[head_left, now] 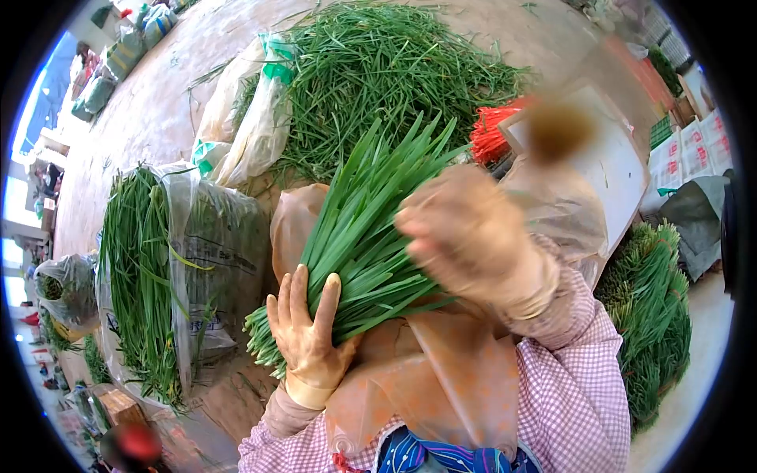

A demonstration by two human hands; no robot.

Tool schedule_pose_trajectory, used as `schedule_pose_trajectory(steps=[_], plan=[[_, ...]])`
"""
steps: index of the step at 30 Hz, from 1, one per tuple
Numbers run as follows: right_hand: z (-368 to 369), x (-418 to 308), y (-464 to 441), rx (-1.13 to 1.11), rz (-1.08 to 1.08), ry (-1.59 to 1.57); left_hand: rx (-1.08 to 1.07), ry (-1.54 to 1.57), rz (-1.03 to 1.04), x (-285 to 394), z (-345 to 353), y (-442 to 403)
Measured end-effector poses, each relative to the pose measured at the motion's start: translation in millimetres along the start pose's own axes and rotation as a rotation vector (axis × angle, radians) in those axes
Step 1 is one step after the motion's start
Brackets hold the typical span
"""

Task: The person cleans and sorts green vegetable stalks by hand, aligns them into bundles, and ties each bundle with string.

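Observation:
A thick bunch of garlic chives (367, 236) lies slanted across my lap, its cut ends at the lower left and its leaf tips fanned out at the upper right. My left hand (315, 335), in a thin pale glove, holds the stem end, its fingers spread over the leaves. Over the right side of the bunch is my right hand (473, 236), also gloved and smeared by motion. Its fingers look bent, but whether anything is in them cannot be made out. A brownish plastic apron (426, 378) covers my lap under the bunch.
Ahead lies a big heap of loose green leaves (378, 71). Left of me stands a plastic bag (225, 252) beside upright chives (142, 276). Red ties (497, 130) lie near a white board (599, 165). Bundled greens (646, 323) are stacked at my right.

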State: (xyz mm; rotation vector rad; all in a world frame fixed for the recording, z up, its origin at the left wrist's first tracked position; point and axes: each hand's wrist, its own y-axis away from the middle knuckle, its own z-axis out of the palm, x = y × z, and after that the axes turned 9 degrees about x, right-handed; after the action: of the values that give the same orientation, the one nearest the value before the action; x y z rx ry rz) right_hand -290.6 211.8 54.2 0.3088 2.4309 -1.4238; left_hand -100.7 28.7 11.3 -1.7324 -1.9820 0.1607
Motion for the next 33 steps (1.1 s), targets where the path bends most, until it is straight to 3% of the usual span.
schedule_pose_trajectory(steps=[1, 4, 6, 7, 8, 11, 14, 20, 24, 27, 30, 33], plan=[[14, -9, 1, -0.1, -0.072, 0.201, -0.004, -0.004, 0.002, 0, -4, -1], [46, -11, 34, -0.19, -0.159, 0.306, -0.151, 0.1, -0.024, -1, -34, -13], [53, -13, 41, -0.152, -0.151, 0.285, -0.408, 0.149, 0.018, -7, -61, -30], [57, -13, 45, -0.111, -0.143, 0.273, -0.386, 0.144, 0.054, -11, -68, -37], [62, -11, 49, -0.108, -0.136, 0.273, -0.197, 0.245, 0.076, -10, -69, -45], [69, -4, 55, -0.039, -0.08, 0.195, -0.075, 0.483, 0.289, -7, -54, -79], [62, -7, 55, -0.05, -0.086, 0.186, -0.058, 0.532, 0.115, -7, -2, -81], [52, -7, 64, 0.011, -0.023, 0.157, -0.124, 0.355, 0.15, -13, 5, -72], [38, -6, 63, 0.02, 0.155, 0.056, -0.117, 0.276, 0.109, -5, 0, -67], [25, -2, 61, 0.174, 0.369, -0.112, -0.099, 0.225, 0.146, -1, 1, -64], [5, -1, 46, 0.406, 0.869, -0.314, -0.072, 0.211, 0.186, 1, 3, -60], [-18, 13, 28, 0.336, 1.161, -0.453, -0.073, 0.191, 0.199, 1, 4, -57]])
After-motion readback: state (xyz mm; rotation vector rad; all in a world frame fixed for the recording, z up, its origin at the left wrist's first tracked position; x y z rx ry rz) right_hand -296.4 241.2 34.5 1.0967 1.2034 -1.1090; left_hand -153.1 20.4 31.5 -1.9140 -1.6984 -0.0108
